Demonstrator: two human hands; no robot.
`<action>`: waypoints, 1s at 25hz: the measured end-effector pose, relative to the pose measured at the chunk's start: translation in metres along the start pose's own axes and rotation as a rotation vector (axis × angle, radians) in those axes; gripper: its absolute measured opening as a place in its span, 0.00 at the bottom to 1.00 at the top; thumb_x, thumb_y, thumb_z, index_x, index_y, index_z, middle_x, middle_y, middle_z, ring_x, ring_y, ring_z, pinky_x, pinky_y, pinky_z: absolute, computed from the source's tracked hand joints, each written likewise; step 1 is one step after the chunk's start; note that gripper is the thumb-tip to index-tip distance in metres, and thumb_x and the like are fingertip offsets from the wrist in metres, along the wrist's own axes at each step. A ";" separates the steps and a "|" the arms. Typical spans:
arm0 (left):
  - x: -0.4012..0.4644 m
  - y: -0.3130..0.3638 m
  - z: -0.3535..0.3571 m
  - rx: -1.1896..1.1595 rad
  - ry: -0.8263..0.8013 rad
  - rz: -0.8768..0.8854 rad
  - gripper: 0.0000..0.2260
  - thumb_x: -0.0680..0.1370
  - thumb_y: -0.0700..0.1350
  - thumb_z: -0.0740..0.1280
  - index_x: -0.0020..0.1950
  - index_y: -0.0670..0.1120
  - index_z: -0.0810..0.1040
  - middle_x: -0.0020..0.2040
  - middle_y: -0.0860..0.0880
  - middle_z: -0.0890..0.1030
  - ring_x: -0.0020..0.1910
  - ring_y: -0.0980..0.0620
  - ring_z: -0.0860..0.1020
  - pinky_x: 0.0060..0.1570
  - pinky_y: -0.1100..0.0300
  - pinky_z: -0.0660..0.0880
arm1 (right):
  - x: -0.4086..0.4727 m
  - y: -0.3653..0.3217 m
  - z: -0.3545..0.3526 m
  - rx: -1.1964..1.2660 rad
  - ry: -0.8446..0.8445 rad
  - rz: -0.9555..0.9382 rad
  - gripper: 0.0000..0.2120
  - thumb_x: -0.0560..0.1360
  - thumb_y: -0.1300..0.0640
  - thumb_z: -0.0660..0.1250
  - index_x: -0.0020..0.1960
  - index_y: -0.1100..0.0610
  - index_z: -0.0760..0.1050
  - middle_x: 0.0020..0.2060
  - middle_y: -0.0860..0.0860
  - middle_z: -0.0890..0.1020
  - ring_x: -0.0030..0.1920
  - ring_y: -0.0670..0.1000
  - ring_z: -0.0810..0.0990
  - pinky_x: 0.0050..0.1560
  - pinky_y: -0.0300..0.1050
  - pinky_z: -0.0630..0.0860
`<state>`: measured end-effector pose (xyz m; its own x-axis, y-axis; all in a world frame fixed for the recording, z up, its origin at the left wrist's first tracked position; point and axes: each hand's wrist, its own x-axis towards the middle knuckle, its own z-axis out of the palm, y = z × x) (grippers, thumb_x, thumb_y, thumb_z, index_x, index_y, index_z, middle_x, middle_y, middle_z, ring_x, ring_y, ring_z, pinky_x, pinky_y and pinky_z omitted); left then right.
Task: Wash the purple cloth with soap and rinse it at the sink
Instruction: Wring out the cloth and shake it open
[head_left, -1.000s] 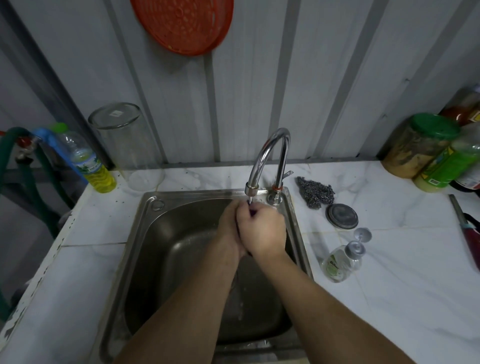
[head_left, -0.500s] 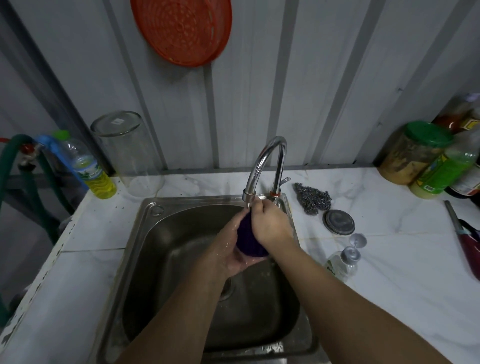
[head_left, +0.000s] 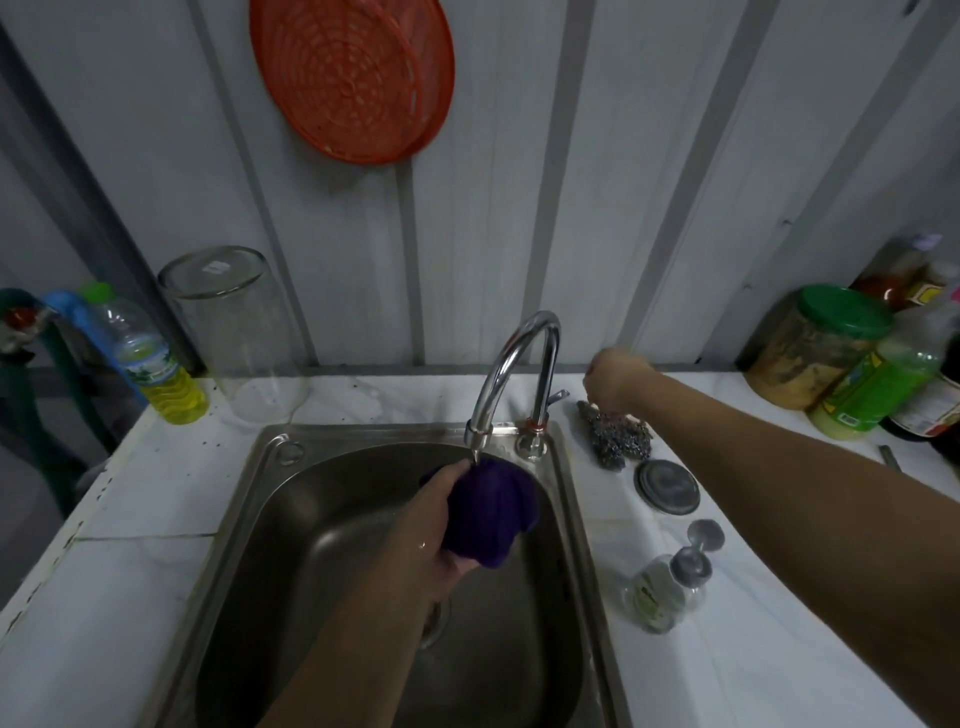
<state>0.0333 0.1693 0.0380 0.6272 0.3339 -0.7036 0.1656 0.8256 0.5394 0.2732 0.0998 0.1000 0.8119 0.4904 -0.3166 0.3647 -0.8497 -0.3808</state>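
No label is sharp enough to read — the bottle with yellow liquid (head_left: 156, 374) at left and the green-labelled bottle (head_left: 878, 387) at right show only blurred print. At centre frame, the left hand (head_left: 436, 540) holds the purple cloth (head_left: 491, 512) bunched over the sink (head_left: 332, 519), its fingers clamped on the cloth directly under the faucet (head_left: 511, 374) spout. The right hand (head_left: 615, 376) reaches past the faucet to the steel scourer (head_left: 615, 441) on the tabletop (head_left: 779, 597); whether its fingers are apart or together cannot be told. Lower right — a soap dispenser (head_left: 665, 587) lies beside the sink; an orange basket (head_left: 353, 78) hangs above.
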 end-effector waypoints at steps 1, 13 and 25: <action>0.003 -0.001 0.000 -0.006 0.008 0.001 0.23 0.73 0.48 0.74 0.67 0.46 0.76 0.61 0.38 0.81 0.58 0.35 0.80 0.42 0.46 0.81 | 0.012 0.002 0.002 -0.091 -0.042 0.017 0.11 0.80 0.60 0.64 0.57 0.64 0.81 0.45 0.57 0.83 0.51 0.58 0.82 0.51 0.45 0.77; 0.022 0.000 -0.010 -0.079 0.040 0.005 0.19 0.75 0.46 0.73 0.66 0.46 0.79 0.61 0.38 0.83 0.58 0.34 0.81 0.38 0.45 0.83 | 0.082 -0.006 0.055 1.194 -0.323 0.365 0.41 0.70 0.37 0.60 0.76 0.58 0.62 0.71 0.64 0.69 0.66 0.66 0.72 0.58 0.67 0.77; 0.018 0.001 -0.010 -0.068 0.035 0.043 0.19 0.75 0.47 0.74 0.64 0.46 0.79 0.60 0.39 0.84 0.57 0.34 0.82 0.48 0.40 0.82 | 0.001 -0.041 0.029 1.169 -0.119 0.287 0.26 0.83 0.41 0.49 0.65 0.60 0.72 0.49 0.55 0.74 0.51 0.53 0.73 0.63 0.53 0.69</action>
<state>0.0376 0.1805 0.0214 0.6053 0.3847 -0.6969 0.0864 0.8385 0.5380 0.2463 0.1403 0.0903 0.7264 0.3799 -0.5728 -0.5042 -0.2719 -0.8197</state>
